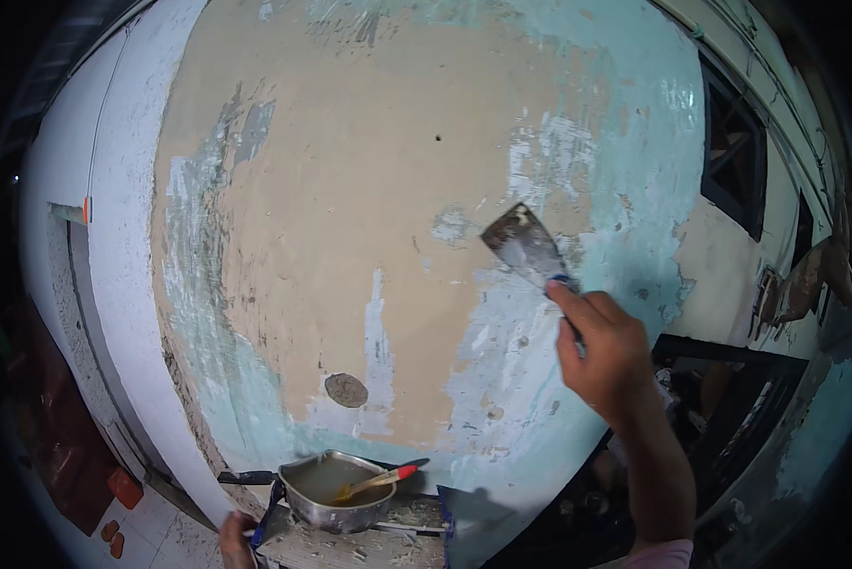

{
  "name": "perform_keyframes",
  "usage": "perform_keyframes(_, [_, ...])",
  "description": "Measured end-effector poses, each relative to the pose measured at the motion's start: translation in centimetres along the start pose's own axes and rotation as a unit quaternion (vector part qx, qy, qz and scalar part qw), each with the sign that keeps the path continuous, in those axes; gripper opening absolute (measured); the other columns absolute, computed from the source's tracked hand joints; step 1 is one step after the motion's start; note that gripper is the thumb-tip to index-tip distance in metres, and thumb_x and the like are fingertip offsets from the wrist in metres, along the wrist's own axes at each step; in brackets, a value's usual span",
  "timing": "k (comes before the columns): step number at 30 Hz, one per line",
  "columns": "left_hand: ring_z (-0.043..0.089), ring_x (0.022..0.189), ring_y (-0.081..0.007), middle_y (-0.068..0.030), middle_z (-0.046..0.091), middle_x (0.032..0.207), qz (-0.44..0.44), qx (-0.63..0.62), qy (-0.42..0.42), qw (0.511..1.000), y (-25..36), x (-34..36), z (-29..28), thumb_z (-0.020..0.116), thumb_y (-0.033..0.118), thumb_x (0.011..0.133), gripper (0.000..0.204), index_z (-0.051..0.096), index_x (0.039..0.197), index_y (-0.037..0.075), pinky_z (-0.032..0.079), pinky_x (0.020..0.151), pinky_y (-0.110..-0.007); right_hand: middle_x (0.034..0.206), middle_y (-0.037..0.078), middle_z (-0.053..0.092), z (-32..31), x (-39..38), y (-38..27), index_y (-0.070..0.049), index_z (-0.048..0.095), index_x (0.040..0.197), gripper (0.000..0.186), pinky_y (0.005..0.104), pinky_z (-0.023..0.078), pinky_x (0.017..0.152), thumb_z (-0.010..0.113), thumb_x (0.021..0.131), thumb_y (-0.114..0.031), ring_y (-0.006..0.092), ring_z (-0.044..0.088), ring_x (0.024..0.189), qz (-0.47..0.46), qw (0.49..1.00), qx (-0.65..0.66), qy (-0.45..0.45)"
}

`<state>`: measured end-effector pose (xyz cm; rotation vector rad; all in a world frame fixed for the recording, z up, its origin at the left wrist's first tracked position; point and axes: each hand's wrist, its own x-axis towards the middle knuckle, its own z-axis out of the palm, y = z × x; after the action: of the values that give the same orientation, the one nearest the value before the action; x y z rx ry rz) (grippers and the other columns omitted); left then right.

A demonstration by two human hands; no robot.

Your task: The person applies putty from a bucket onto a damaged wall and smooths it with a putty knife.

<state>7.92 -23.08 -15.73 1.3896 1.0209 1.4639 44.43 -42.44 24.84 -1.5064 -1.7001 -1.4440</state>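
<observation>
In my right hand is a putty knife, gripped by its handle, its broad worn blade pointing up and left against the wall. The wall's surface is patchy beige, pale grey and turquoise, with flaked and scraped areas. Low in the view my left hand is closed at the blue-edged side of a worn platform; only part of this hand shows. On the platform stands a metal pan of cloudy liquid. A paintbrush with a red-tipped handle rests in it, bristles down.
A white pillar borders the wall on the left. At the right are a dark barred window and a dark-framed opening. A round grey patch sits above the pan. Orange-red pieces lie on the tiled floor.
</observation>
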Motion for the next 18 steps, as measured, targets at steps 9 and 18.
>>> perform_keyframes(9, [0.055, 0.1, -0.0314, -0.0202, 0.057, 0.108, 0.067, 0.113, -0.126, 0.983, -8.0, -0.9, -1.4, 0.052, 0.017, 0.094, 0.033, 0.049, 0.118, -0.005, 0.043, 0.089, -0.04, 0.08, 0.014, 0.057, -1.6, 0.5, -1.1, -0.002, 0.06, 0.123, 0.045, 0.0379, 0.05, 0.048, 0.063, 0.078, 0.001, 0.03, 0.06, 0.056, 0.037, 0.994, -0.051, -0.094])
perform_keyframes(18, [0.056, 0.106, -0.0416, -0.026, 0.059, 0.115, 0.219, 0.24, -0.136, 0.936, -8.5, -1.8, -2.0, 0.06, 0.003, 0.084, 0.052, 0.046, 0.133, -0.007, 0.045, 0.092, -0.047, 0.117, 0.024, 0.049, 0.3, 5.1, -2.3, -0.013, 0.045, 0.141, 0.067, 0.0452, 0.055, 0.067, 0.061, 0.078, 0.002, 0.0366, 0.064, 0.069, 0.119, 0.954, -0.172, -0.213])
